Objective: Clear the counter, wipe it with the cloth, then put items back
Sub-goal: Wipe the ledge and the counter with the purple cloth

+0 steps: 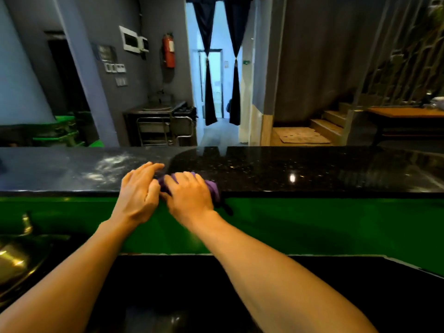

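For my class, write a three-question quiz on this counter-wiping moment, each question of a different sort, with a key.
1. True or false: the right hand presses the purple cloth on the black speckled stone counter.
2. Which hangs on the far wall: A red fire extinguisher, B clock, C mirror?
3. Fill in: the counter's smeared, dull patch lies on the person's ____ side.

Key: 1 true; 2 A; 3 left.
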The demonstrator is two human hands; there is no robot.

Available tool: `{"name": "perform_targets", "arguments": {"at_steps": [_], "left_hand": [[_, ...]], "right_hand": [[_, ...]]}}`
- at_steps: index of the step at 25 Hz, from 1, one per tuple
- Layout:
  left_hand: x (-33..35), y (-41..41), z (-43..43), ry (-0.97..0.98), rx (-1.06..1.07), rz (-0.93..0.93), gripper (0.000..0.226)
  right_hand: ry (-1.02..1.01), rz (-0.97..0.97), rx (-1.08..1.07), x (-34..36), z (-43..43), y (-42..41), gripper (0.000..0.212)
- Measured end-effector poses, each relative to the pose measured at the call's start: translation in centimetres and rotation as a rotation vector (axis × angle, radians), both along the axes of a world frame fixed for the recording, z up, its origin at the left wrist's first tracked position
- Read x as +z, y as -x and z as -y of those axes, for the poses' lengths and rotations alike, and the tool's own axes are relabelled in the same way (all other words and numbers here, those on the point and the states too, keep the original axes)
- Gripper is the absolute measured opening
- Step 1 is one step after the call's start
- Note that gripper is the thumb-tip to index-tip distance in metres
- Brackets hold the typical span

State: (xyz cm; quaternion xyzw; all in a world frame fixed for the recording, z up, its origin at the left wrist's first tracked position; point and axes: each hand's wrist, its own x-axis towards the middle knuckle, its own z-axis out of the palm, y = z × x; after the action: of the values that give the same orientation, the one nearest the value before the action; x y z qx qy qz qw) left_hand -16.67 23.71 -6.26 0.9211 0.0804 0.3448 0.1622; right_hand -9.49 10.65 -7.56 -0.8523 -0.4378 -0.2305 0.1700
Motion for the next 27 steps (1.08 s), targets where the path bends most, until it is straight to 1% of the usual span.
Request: {"name": "perform_targets", "arguments": {"at_steps": [2,4,7,8,10,12,14,16,18,20,22,23,24,25,27], "left_hand": [[-0.8,2.9,-3.8,-0.026,0.131,-0.099,0.074],[-1.4,5.0,-6.9,-0.036,0.232,-0.156,0.073],[-1.4,6.8,-11.8,-0.092,0.36,-0.161,0.075],[-1.3,7.1,-13.3,-0.102,0.4,-0.188,0.077],[-1.5,7.4,-15.5,-0.065,0.452,-0.272,0.077],[-2.0,7.3,-16.4,-0.002,0.453,-0.307,0.076],[-2.5,7.1,-16.9,0.049,0.418,-0.265,0.073],[-2.3,7.3,-17.7,0.115,0.362,-0.261,0.072],[-1.6,7.8,-18.2,0.208,0.296,-0.256,0.072],[-0.9,8.0,-18.1,0.298,0.244,-0.209,0.074],[-0.4,8.1,-18.0,0.353,0.215,-0.165,0.075],[-0.4,8.1,-18.0,0.365,0.21,-0.16,0.076],[-0.3,8.0,-18.0,0.37,0.206,-0.163,0.076],[-0.3,8.0,-18.0,0.373,0.21,-0.172,0.077],[-0.2,7.6,-18.2,0.334,0.25,-0.221,0.078]], "right_hand": [[-0.016,0.041,0.011,0.1,-0.4,-0.4,0.045],[-0.021,0.075,-0.083,-0.3,1.0,-0.9,0.055],[0.015,0.128,-0.292,-0.4,3.4,-1.4,0.079],[0.027,0.131,-0.316,-0.3,3.2,-1.3,0.084],[0.045,0.142,-0.32,0.0,0.7,-0.1,0.087],[0.093,0.146,-0.241,0.2,-4.0,1.7,0.085],[0.157,0.136,-0.114,0.2,-10.1,3.7,0.084],[0.196,0.114,-0.008,0.5,-15.0,5.4,0.081],[0.2,0.126,0.09,0.7,-17.3,5.7,0.074],[0.176,0.125,0.279,1.2,-17.0,4.8,0.065],[0.112,0.03,0.574,1.9,-14.6,3.2,0.053],[0.071,-0.049,0.679,2.1,-13.1,2.5,0.048],[-0.003,-0.137,0.729,2.3,-11.5,1.9,0.046],[-0.116,-0.22,0.73,2.4,-9.8,1.3,0.045],[-0.385,-0.328,0.595,3.5,-6.9,-0.3,0.039]]}}
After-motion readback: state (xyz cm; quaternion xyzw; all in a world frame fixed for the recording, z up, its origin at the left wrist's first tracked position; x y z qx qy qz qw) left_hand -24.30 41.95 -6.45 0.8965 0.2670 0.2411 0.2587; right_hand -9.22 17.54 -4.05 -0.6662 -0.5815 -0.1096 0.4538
